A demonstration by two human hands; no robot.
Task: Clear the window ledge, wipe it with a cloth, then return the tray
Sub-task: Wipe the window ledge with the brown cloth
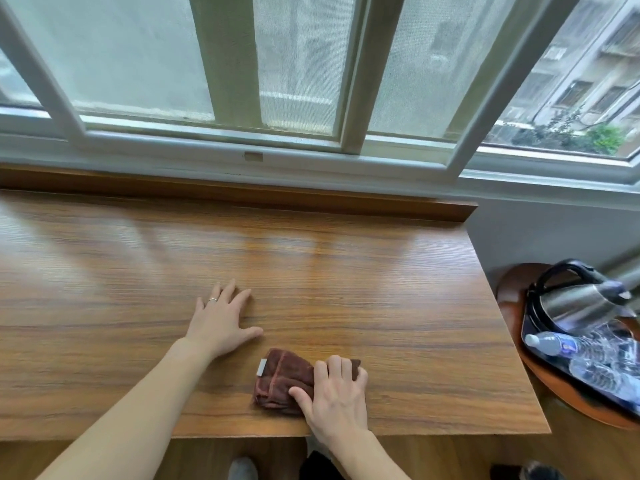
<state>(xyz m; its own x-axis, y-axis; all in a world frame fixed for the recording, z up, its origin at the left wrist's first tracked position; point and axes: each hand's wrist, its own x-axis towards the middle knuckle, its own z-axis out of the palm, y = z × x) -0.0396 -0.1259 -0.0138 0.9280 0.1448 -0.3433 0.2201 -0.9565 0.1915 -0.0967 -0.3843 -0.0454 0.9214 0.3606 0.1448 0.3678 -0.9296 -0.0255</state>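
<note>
A wide wooden window ledge (346,271) runs under the window, with nothing on it but a cloth and my hands. A folded dark red-brown cloth (280,379) with a white tag lies near its front edge. My right hand (337,396) presses on the cloth's right half, fingers curled over it. My left hand (223,320) rests flat on the bare wood to the left and a little further back, fingers spread, a ring on one finger. A dark tray (540,355) sits off the ledge at the right.
The tray rests on a round wooden stool (512,289) beside the ledge's right end. It holds a steel kettle (575,303) and plastic water bottles (588,358). A white window frame (252,157) stands behind the ledge. Feet show on the floor below.
</note>
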